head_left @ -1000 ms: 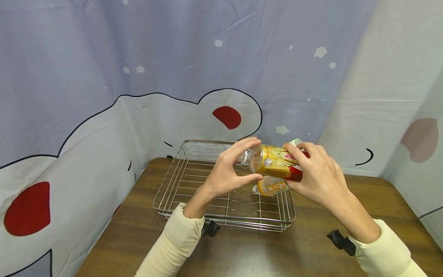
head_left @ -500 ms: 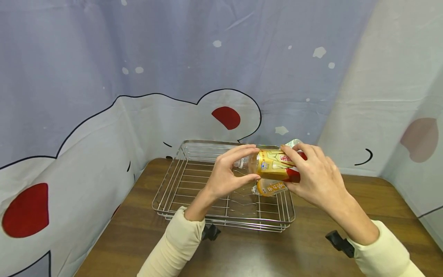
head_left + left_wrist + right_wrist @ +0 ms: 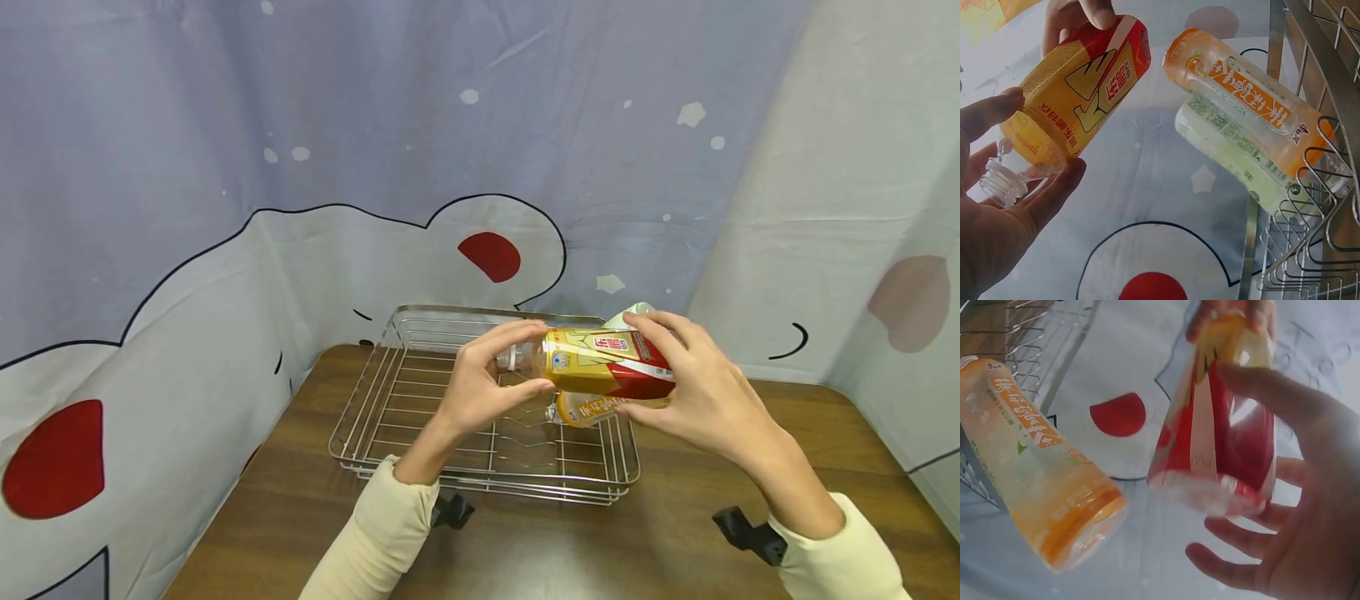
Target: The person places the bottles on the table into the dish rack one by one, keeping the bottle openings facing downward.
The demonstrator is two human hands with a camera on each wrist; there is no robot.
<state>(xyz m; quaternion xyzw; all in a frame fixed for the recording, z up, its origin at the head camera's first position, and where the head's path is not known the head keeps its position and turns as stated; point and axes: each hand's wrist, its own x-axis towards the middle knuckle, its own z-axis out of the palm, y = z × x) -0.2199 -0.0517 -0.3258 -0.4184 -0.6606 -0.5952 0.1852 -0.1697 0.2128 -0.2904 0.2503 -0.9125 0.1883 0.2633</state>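
Observation:
A capless clear plastic drink bottle [image 3: 600,358] with a yellow and red label lies sideways in the air, its neck to the left. My left hand [image 3: 483,383] grips it around the shoulder, thumb and fingers on opposite sides, as the left wrist view also shows. At the red base end is my right hand [image 3: 701,383], with its thumb and fingers loosely curled about the bottle; some fingertips extend past the base in the right wrist view. Just behind, an orange-labelled bottle [image 3: 1247,100] and a pale green bottle [image 3: 1229,150] stand tilted in the rack.
A metal wire rack [image 3: 420,442] stands on the brown wooden table [image 3: 525,550], below the hands. Its raised rim runs all around, with wavy wire dividers toward the right. A patterned curtain [image 3: 375,125] hangs behind and at both sides.
The held bottle has shifted left and turned about its length, showing more of its label. My left hand has moved slightly left; my right hand has moved slightly right toward the base.

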